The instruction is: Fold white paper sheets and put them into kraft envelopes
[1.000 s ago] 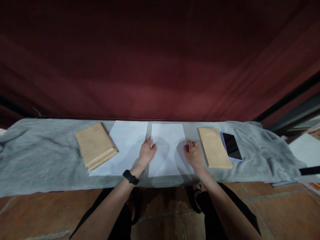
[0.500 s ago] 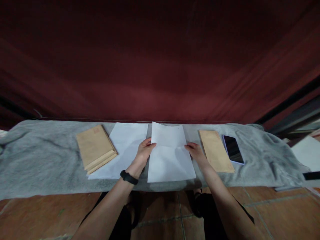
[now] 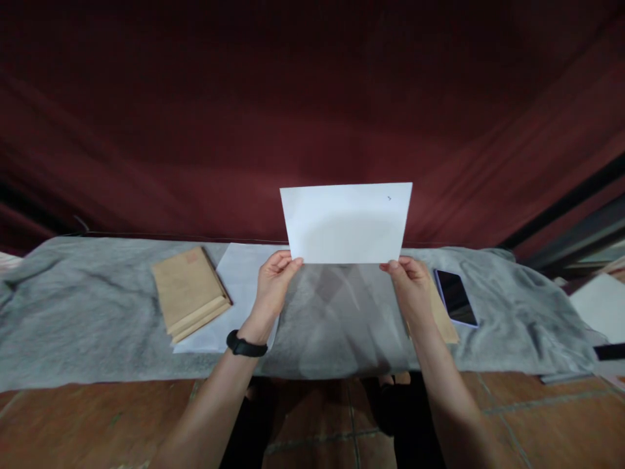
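left hand (image 3: 274, 279) and right hand (image 3: 409, 279) pinch a white sheet (image 3: 346, 225) by its lower corners between them — its tiny mark (image 3: 389, 198) unreadable — while the right arm (image 3: 432, 358) partly hides a brown envelope (image 3: 443, 320) beneath that grip.

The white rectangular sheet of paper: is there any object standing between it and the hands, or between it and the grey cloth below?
Nothing visible does: the left hand and right hand pinch the white rectangular sheet of paper near its lower corners, and no object shows between it and the grey cloth below.
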### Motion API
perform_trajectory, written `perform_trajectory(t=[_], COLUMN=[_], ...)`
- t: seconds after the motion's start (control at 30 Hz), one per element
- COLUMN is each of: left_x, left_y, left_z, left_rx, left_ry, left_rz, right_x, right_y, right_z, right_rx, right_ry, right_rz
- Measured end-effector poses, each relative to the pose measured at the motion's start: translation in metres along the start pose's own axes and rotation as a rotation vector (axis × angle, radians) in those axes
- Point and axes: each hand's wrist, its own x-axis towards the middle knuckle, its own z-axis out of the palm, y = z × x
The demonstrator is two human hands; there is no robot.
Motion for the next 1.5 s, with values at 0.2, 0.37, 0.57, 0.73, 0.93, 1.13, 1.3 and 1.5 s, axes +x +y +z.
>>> perform_trajectory(t=[0.2, 0.37, 0.57, 0.73, 0.93, 1.13, 1.3, 1.5], left_x=[-0.015, -0.027, -0.029, -0.037, -0.050, -0.065, -0.073, -0.082], left_y=[-0.019, -0.048, -0.067, -0.070, -0.078, -0.079, -0.069, -0.080], left_z=[-0.008, -0.024, -0.040, -0.039, -0.040, -0.042, -0.034, -0.004], left_rx=[0.119, 0.329, 0.693, 0.975, 1.086, 1.239, 1.454, 1.477], left_ry=[-0.003, -0.002, -0.082, -0.159, -0.218, -0.316, -0.337, -0.528], left_rz=[-0.135, -0.269, -0.206, -0.132, 0.067, 0.195, 0.235, 0.414], right_x=[-0.007, -0.019, -0.037, -0.049, -0.055, -0.057, -0.060, -0.055], right_y=[0.025, 0.060, 0.073, 0.076, 0.070, 0.064, 0.065, 0.061], right_z=[-0.007, -0.012, -0.016, -0.015, -0.017, -0.019, -0.021, -0.027], right_rx=[-0.224, -0.310, -0.438, -0.553, -0.507, -0.553, -0.716, -1.056], right_ry=[-0.071, -0.158, -0.284, -0.332, -0.371, -0.453, -0.540, -0.399], right_rz=[0.131, 0.319, 0.431, 0.454, 0.493, 0.567, 0.499, 0.252])
